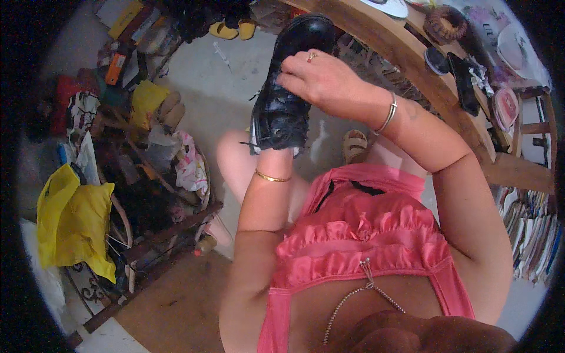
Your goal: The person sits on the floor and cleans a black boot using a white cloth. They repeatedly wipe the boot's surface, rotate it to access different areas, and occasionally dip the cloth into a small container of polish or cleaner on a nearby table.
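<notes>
A black lace-up shoe [282, 110] is held up in front of me, its shiny rounded toe at the top and loose lace ends at its left side. My left forearm, with a gold bangle, runs into the shoe's opening; the hand itself is hidden inside and carries the shoe. Across the shoe's upper, just below the toe, lies my right hand [315, 79], its fingers curled against the leather. It wears a ring and a silver bangle. Whether those fingers hold something small cannot be seen.
At left stands a cluttered rack with a yellow bag [75, 220] and other bags. A wooden shelf [423, 66] curves along the right, bearing a phone, a round brown coil and small containers. Yellow shoes [224, 31] and a syringe-like object [221, 54] lie on the floor.
</notes>
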A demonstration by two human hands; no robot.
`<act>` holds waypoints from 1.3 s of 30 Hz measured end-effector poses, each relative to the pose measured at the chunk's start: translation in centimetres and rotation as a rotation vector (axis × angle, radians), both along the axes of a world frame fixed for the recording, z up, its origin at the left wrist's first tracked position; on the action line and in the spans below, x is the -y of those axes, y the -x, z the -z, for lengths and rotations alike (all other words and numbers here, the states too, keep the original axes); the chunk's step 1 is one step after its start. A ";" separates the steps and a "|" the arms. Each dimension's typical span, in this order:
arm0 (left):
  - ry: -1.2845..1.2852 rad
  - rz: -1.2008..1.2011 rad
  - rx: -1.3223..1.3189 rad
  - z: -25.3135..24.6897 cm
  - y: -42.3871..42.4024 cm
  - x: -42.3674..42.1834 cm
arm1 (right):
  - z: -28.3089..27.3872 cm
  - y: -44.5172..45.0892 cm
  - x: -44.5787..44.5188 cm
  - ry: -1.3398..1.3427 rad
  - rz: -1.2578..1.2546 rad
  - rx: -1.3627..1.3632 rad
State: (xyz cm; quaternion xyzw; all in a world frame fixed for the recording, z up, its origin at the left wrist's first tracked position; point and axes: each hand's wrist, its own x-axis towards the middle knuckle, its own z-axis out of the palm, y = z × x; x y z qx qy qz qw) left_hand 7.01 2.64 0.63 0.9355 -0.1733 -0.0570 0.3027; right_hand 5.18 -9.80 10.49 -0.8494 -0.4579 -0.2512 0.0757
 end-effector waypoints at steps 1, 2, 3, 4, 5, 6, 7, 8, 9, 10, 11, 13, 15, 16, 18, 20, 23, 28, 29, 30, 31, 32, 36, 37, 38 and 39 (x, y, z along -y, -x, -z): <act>0.434 0.009 -0.070 -0.1 0.0 -0.6 | -0.1 -0.3 0.5 0.004 0.084 -0.021; 0.932 0.038 -0.179 -0.2 0.0 -1.2 | -0.3 -0.9 1.4 0.014 0.160 -0.045; 1.223 0.052 -0.253 0.0 0.0 -1.5 | -0.5 -1.4 2.4 0.025 0.235 -0.068; 1.343 0.047 -0.290 -0.1 0.2 -2.6 | -0.9 -1.5 3.4 -0.067 0.237 -0.094; 1.410 0.063 -0.317 0.5 -0.3 -2.4 | -0.8 -2.0 4.1 -0.208 0.193 -0.085; 1.468 0.073 -0.343 1.0 -0.5 -2.5 | -0.7 -2.0 4.6 -0.291 0.178 -0.134; 1.497 0.068 -0.356 1.3 -0.4 -2.5 | -0.8 -1.6 4.5 -0.382 0.162 -0.189; 1.503 0.063 -0.353 1.6 -0.1 -2.6 | -0.5 -1.5 4.0 -0.413 0.118 -0.179; 1.510 0.056 -0.351 1.7 0.3 -2.7 | 0.2 -1.6 3.1 -0.445 0.073 -0.168; 1.520 0.065 -0.361 1.8 0.4 -2.4 | 0.7 -1.4 2.5 -0.475 0.047 -0.151; 1.516 0.062 -0.357 1.9 0.6 -2.4 | 1.8 -1.3 1.3 -0.533 0.069 -0.213; 1.529 0.060 -0.362 2.2 0.9 -2.8 | 4.4 0.0 -0.8 -0.431 -0.040 -0.165; 1.549 0.071 -0.370 3.0 0.6 -3.1 | 6.1 3.0 -2.7 -0.349 -0.133 -0.322; 1.553 0.076 -0.371 3.3 0.5 -3.2 | 6.3 4.1 -3.3 -0.353 -0.140 -0.236; 1.569 0.088 -0.374 3.6 0.5 -3.3 | 5.8 2.9 -3.3 -0.312 -0.072 -0.168; 1.586 0.099 -0.368 3.2 0.7 -3.2 | 4.3 1.5 -3.2 -0.343 0.067 -0.041; 1.603 0.108 -0.358 3.4 0.8 -2.6 | 3.6 -1.9 -2.7 -0.478 0.161 -0.042; 1.762 0.170 -0.349 7.9 -0.4 -2.3 | 4.8 3.0 -4.1 -0.353 0.060 -0.332; 1.982 0.271 -0.513 6.0 -0.2 -2.1 | 4.7 3.1 -4.0 -0.367 0.075 -0.358; 2.195 0.378 -0.686 4.0 0.1 -1.8 | 4.7 2.1 -3.8 -0.382 0.070 -0.245; 2.398 0.498 -0.859 2.4 0.4 -1.7 | 4.5 0.7 -3.7 -0.401 0.066 -0.130; 2.580 0.615 -1.070 1.0 0.6 -1.4 | 3.9 -0.5 -3.6 -0.444 0.131 -0.194; 2.186 0.341 -0.748 1.5 1.0 -2.0 | 4.4 0.7 -4.5 -0.348 0.180 -0.203; 2.043 0.268 -0.625 2.0 1.0 -2.5 | 4.8 2.4 -4.8 -0.339 0.116 -0.212; 1.941 0.220 -0.538 2.2 0.9 -2.9 | 5.1 3.6 -5.1 -0.329 0.065 -0.249; 1.862 0.190 -0.474 2.3 0.8 -3.1 | 5.5 4.5 -5.3 -0.308 0.009 -0.303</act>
